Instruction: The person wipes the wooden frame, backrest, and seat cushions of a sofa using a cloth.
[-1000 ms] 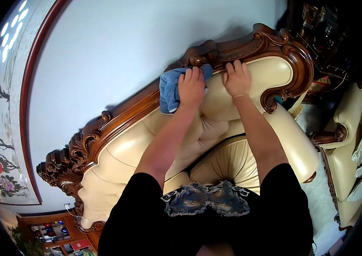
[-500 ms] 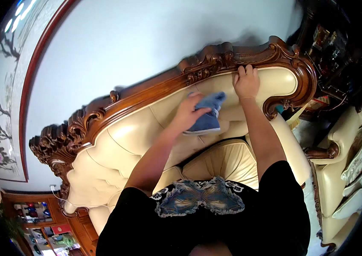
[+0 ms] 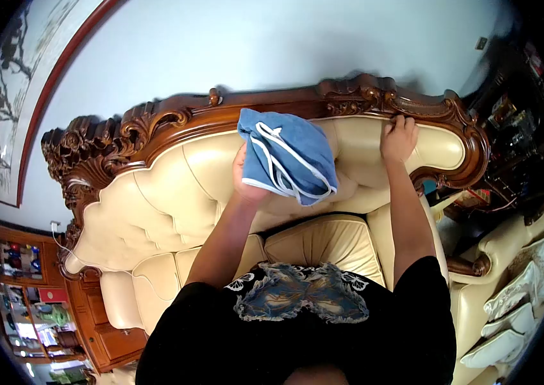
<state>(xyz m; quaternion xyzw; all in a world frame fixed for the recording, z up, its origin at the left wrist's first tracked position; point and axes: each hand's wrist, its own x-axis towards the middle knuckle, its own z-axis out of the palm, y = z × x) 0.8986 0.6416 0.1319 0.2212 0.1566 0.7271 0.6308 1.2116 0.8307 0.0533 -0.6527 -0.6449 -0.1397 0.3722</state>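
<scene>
Whether the red box [image 3: 52, 294] at far left bears writing is too small to tell. The cloth [image 3: 304, 144] is blue with white edging, bunched in loose folds. It is in the left hand [image 3: 249, 191], before the cream sofa [image 3: 182, 176]. The right hand [image 3: 400, 141], fingers bent, rests by the carved frame [image 3: 252, 106]; whether it grips, I cannot tell
</scene>
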